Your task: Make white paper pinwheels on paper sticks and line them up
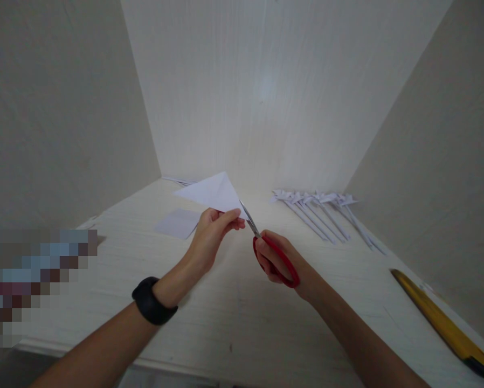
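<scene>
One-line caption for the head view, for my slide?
Left hand holds a folded paper triangle while right hand cuts its corner with red scissors.

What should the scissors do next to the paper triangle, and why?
Probably close the blades to snip: the right hand holds the red scissors with their tips at the edge of the folded paper triangle, which the left hand pinches above the table.

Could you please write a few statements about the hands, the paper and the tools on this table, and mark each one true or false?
1. The left hand holds a folded white paper triangle. True.
2. The right hand holds blue-handled scissors. False: the scissors have red handles.
3. Paper pinwheels lie at the table's far right. True.
4. The yellow ruler lies left of the hands. False: it lies right.
5. The black wristband is on the right wrist. False: left.
</scene>
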Available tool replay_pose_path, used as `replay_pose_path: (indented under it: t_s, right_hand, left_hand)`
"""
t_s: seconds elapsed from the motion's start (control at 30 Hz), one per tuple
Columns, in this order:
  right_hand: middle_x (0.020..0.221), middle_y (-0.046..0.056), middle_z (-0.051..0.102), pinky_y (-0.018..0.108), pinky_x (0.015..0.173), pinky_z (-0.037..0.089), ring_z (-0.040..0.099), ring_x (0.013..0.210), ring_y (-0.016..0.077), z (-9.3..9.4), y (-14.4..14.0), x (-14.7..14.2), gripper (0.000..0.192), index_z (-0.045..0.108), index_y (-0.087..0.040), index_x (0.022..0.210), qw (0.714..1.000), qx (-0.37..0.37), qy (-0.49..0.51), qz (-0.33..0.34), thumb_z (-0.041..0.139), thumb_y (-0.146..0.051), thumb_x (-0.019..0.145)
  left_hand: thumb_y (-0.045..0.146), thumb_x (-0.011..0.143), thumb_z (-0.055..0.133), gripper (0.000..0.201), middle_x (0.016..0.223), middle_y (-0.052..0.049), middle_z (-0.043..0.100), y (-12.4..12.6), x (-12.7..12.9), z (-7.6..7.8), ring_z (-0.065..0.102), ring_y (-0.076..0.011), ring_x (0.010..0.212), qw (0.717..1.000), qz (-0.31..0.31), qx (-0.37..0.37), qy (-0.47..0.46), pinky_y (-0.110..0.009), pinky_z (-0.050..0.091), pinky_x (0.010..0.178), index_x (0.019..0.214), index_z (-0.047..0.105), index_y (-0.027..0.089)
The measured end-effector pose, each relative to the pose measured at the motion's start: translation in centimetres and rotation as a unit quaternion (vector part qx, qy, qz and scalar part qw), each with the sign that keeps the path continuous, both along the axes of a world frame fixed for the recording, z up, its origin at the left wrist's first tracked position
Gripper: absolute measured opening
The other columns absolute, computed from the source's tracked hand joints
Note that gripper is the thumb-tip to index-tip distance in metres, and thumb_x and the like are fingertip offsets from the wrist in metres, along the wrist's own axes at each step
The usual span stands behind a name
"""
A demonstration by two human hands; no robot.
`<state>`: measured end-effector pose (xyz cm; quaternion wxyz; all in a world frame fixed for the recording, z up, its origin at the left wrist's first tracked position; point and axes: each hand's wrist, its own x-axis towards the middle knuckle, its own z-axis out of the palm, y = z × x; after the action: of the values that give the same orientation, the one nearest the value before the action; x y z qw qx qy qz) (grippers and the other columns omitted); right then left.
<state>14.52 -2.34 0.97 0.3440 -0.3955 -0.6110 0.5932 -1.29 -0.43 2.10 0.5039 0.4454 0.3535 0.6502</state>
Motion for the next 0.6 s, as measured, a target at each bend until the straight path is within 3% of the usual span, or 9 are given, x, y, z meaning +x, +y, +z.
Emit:
replay_pose_path:
  t_s: [0.3,0.6]
  right_hand:
    - [0.057,-0.006,0.040,0.021,0.041,0.024,0.031,0.047,0.0065,-0.4,-0.2,-0.5,0.048,0.041,-0.020,0.069,0.998,0.001,0.062,0.009,0.057,-0.065,0.077]
    - [0.059,-0.006,0.040,0.021,0.042,0.024,0.032,0.048,0.0070,-0.7,-0.1,-0.3,0.047,0.042,-0.021,0.071,0.997,0.000,0.073,0.025,0.056,-0.065,0.078]
  left_hand:
    - [0.028,0.073,0.068,0.021,0.058,-0.005,0.068,-0.1,0.1,-1.2,0.061,-0.0148,0.059,0.997,-0.009,-0.003,0.078,-0.027,0.047,0.065,0.057,0.069,0.015]
    - [0.025,0.075,0.068,0.021,0.057,-0.003,0.068,-0.2,0.2,-1.4,0.060,-0.0135,0.059,0.998,-0.028,0.000,0.053,-0.026,0.047,0.066,0.056,0.070,0.015]
